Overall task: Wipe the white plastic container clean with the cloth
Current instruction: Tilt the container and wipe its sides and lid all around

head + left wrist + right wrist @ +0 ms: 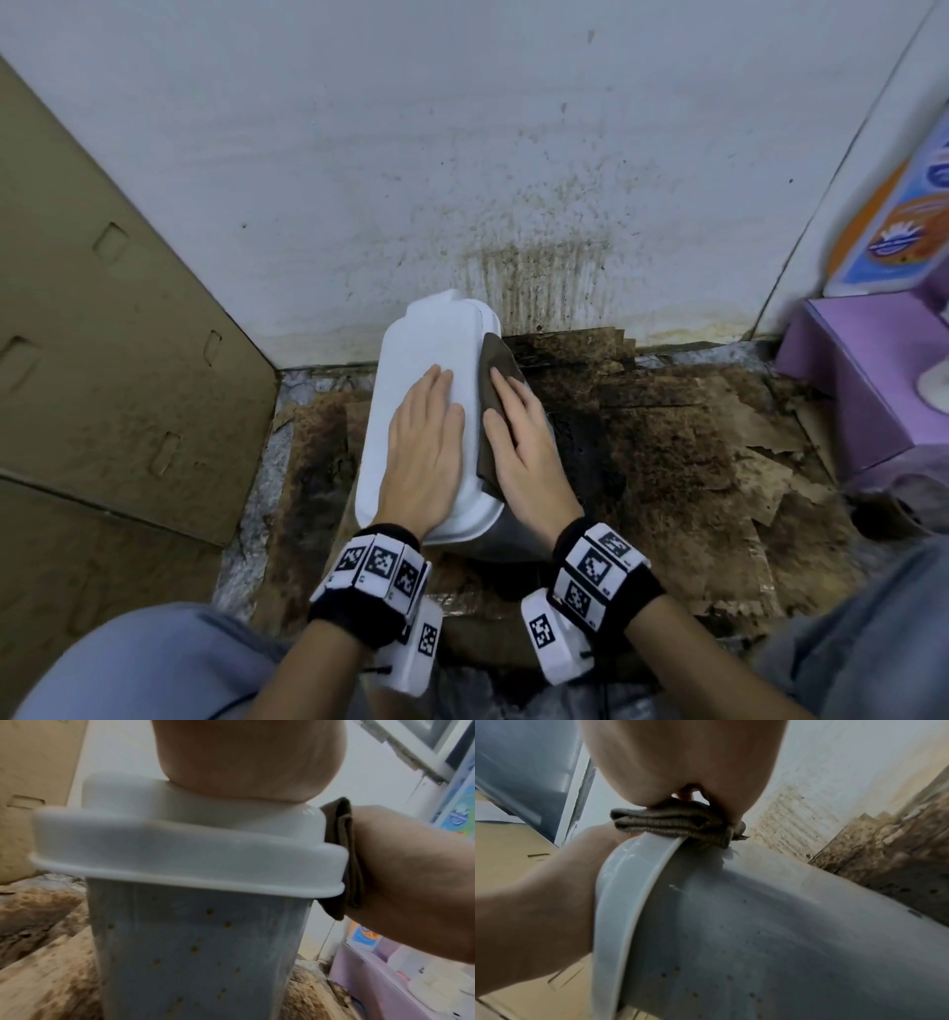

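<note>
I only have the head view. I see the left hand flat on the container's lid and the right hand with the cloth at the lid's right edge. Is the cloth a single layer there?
Observer: No. The right wrist view shows the cloth folded into several layers, pressed on the lid rim by the right hand.
Operator: Are the container's walls below the lid clean?
Observer: No. The left wrist view shows brown specks scattered over the container wall under the lid.
Operator: Does the cloth reach under the rim?
Observer: Partly. In the left wrist view a corner hangs just below the rim, beside the wall. The left hand lies flat on top.
</note>
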Motion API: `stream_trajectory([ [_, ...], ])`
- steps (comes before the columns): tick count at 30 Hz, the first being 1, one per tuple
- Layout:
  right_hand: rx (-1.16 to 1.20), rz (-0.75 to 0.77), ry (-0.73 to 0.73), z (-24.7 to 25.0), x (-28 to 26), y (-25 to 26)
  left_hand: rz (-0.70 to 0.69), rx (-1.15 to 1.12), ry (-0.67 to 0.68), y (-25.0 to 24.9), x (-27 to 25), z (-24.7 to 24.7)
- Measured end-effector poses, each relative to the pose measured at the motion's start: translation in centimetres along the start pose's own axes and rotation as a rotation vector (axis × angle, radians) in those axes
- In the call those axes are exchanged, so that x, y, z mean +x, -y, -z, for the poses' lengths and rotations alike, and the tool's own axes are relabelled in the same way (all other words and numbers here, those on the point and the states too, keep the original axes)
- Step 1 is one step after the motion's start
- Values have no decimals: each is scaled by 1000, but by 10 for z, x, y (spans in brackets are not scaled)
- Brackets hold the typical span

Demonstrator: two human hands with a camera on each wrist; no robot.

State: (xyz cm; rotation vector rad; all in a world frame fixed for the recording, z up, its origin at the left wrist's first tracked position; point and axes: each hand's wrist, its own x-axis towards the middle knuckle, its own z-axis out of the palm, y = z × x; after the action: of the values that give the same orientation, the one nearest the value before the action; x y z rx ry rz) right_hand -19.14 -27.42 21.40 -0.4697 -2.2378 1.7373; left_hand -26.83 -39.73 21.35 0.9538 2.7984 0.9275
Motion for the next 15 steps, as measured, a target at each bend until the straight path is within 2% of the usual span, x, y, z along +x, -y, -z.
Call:
stream_trajectory([
  [2,-22,-15,20,9,0,-1,-21,24,21,-11,-1,-2],
  [4,-57,-31,31,18,1,-3,1,-55,38,-25,-1,-3],
  [6,-82,-49,44,27,1,-3,67,-224,47,-36,0,-2],
  [9,-85,-98,73,44,-1,-3,192,-604,57,-44,-1,1],
  [11,-96,-121,87,55,-2,-3,238,-744,29,-45,-1,5],
  [13,-104,-152,99,65,-3,-5,232,-697,-14,-42,1,11],
  [15,-96,-193,109,76,-4,-6,216,-487,-47,-37,2,15],
])
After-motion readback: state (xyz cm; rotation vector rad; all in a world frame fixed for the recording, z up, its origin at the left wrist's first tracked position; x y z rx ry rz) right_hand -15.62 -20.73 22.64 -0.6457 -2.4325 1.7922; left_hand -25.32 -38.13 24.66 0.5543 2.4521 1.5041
